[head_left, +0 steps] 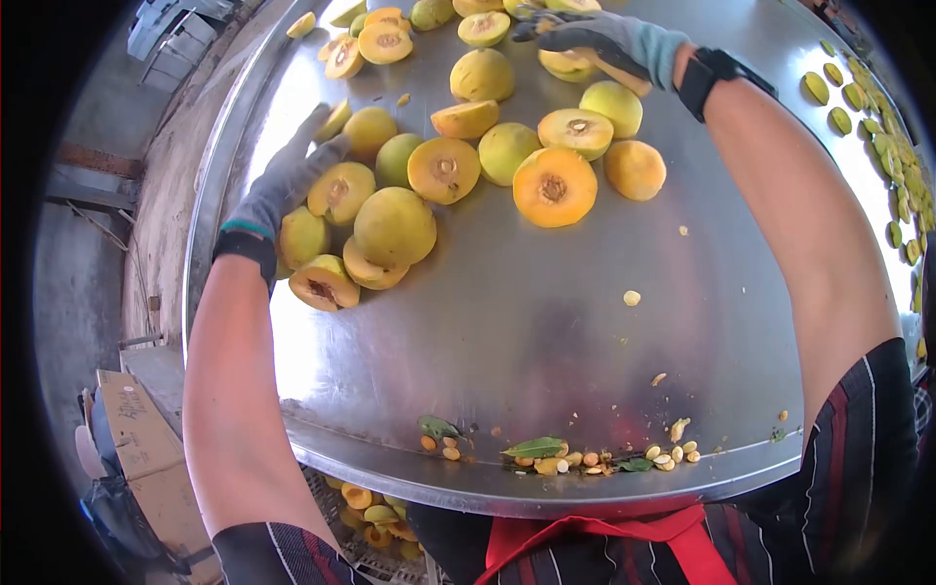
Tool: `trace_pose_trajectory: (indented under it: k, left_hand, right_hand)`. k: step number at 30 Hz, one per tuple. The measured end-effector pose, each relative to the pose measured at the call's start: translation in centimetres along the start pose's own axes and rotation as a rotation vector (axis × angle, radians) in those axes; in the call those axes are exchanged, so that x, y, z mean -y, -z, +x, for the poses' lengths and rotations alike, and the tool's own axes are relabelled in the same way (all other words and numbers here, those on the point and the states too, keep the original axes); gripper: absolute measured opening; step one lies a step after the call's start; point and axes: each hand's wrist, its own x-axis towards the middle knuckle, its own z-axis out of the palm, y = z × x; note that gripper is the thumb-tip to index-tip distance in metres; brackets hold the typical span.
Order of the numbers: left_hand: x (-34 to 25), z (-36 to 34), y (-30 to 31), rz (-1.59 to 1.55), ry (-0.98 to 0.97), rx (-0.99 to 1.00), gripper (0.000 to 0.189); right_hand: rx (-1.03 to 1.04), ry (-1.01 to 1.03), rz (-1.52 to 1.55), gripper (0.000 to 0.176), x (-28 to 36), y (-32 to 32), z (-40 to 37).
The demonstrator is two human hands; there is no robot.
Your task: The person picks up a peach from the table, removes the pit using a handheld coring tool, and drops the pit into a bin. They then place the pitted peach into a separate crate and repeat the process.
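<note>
My left hand (291,174), in a grey glove with a teal cuff, lies along the left side of a cluster of halved yellow peaches. Its fingers are stretched out and touch several halves, among them a cut-side-up half (342,192) and a rounded one (302,237). At the top of the metal table (526,341), my right hand (609,44), gloved in grey and black, reaches leftward over more halves with its fingers extended. A peach half (567,64) sits under that palm, partly hidden. Between the hands lie other halves, some showing their pits, like the orange one (554,187).
Small kernels (673,455) and green leaves (534,448) gather along the raised near edge. Many green-yellow pieces (882,146) lie on a surface at the right. Below the table, a crate of peach pieces (378,517) stands beside a cardboard box (141,439).
</note>
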Motion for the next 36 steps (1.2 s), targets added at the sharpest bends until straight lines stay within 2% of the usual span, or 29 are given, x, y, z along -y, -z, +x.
trace_pose_trajectory:
  k: [2,4,5,6,8,9,10,11,12,13,14,15,16,17,18,19,21,23,24,25,26,28,30,32,34,35,36]
  left_hand:
    - [-1.8,0.9,-1.0,-0.086,-0.022,0.03,0.075]
    - [-3.4,0.7,-1.5,-0.074,-0.031,0.08,0.074]
    - [-4.1,0.7,-1.8,-0.058,-0.06,0.114,0.072]
    - [-4.5,0.4,-2.4,-0.06,-0.062,0.113,0.072]
    - [-5.3,-1.3,-3.3,-0.29,-0.069,0.163,0.073]
    - [-6.0,-2.0,-3.5,-0.312,0.024,0.216,0.079]
    - [-7.6,-3.7,-3.6,-0.316,-0.016,0.225,0.08]
    - [-7.2,-4.5,-4.2,-0.25,-0.137,0.174,0.079]
    - [-6.5,-5.2,-5.2,-0.183,-0.259,0.122,0.078]
    - [-7.2,-6.3,-5.4,-0.123,-0.308,0.111,0.078]
    - [-7.9,-7.6,-5.8,-0.064,-0.355,0.1,0.078]
    - [-8.5,-8.7,-6.2,0.004,-0.385,0.074,0.078]
    - [-8.5,-9.7,-6.9,0.068,-0.375,0.054,0.078]
    - [-8.7,-10.5,-7.6,0.038,-0.352,0.049,0.077]
    - [-9.5,-11.2,-7.9,0.007,-0.333,0.044,0.076]
    - [-11.1,-12.0,-7.7,0.012,-0.353,0.026,0.076]
    - [-14.2,-13.6,-7.5,0.042,-0.092,0.119,0.07]
    - [-16.3,-14.5,-7.1,0.093,-0.053,0.104,0.066]
    - [-17.1,-15.0,-7.2,0.138,0.007,0.108,0.062]
    - [-17.6,-15.5,-7.6,0.209,0.003,-0.021,0.049]
    - [-18.1,-15.9,-7.5,0.216,-0.008,-0.033,0.049]
    - [-19.3,-16.8,-7.3,0.197,0.04,-0.211,0.036]
    - [-19.0,-17.0,-7.5,0.171,0.006,-0.248,0.032]
    - [-18.5,-18.0,-8.3,0.148,-0.017,-0.285,0.029]
    - [-18.4,-19.1,-9.2,-0.182,-0.012,-0.183,0.02]
    - [-17.9,-19.2,-10.1,-0.079,-0.133,-0.262,0.022]
    - [-18.7,-19.7,-10.1,-0.072,-0.142,-0.265,0.022]
  right_hand:
    - [0.155,-0.142,0.329,0.043,1.1,-1.6,2.7]
    - [0.148,-0.145,0.268,0.023,2.7,-2.9,4.0]
    - [0.199,0.055,0.155,0.02,2.5,-3.7,4.2]
    - [0.221,0.274,-0.188,0.022,2.6,-3.5,3.9]
    - [0.174,-0.111,0.136,0.031,3.4,-5.2,3.7]
    - [0.137,0.012,0.113,0.032,2.7,-5.7,2.9]
    - [0.117,-0.167,0.22,0.04,4.1,-5.8,1.7]
    - [0.103,-0.205,0.316,0.044,5.7,-6.0,-0.2]
    - [0.111,-0.215,0.25,0.045,6.7,-6.1,-1.6]
    - [0.115,-0.256,0.321,0.047,7.8,-6.3,-3.2]
    - [0.127,-0.17,0.258,0.048,7.5,-6.8,-4.1]
    - [0.15,-0.241,0.256,0.045,7.5,-7.2,-5.1]
    - [0.069,-0.255,0.37,0.047,7.9,-8.0,-6.4]
    - [0.117,-0.269,0.391,0.051,9.2,-7.7,-7.8]
    - [0.123,0.035,-0.104,0.056,8.7,-7.7,-8.8]
    - [0.112,-0.031,-0.099,0.053,9.9,-7.6,-9.7]
    - [0.094,-0.178,-0.039,0.051,12.2,-7.8,-12.1]
    - [0.082,-0.328,0.056,0.052,14.3,-7.7,-14.0]
    - [0.066,-0.321,0.047,0.052,14.8,-7.7,-14.8]
    - [0.088,-0.372,0.047,0.051,15.2,-7.7,-15.5]
    - [0.111,-0.424,0.048,0.05,15.5,-7.6,-16.3]
    - [0.087,-0.471,0.088,0.044,17.4,-7.3,-17.8]
    - [0.103,-0.569,0.248,0.039,18.8,-7.3,-19.5]
    - [0.045,-0.492,0.243,0.036,18.0,-7.9,-21.5]
    - [-0.223,-0.292,0.397,0.035,20.5,-7.6,-23.4]
    - [-0.301,-0.422,0.479,0.035,22.7,-7.0,-25.1]
    - [-0.375,-0.38,0.54,0.035,21.4,-7.6,-26.3]
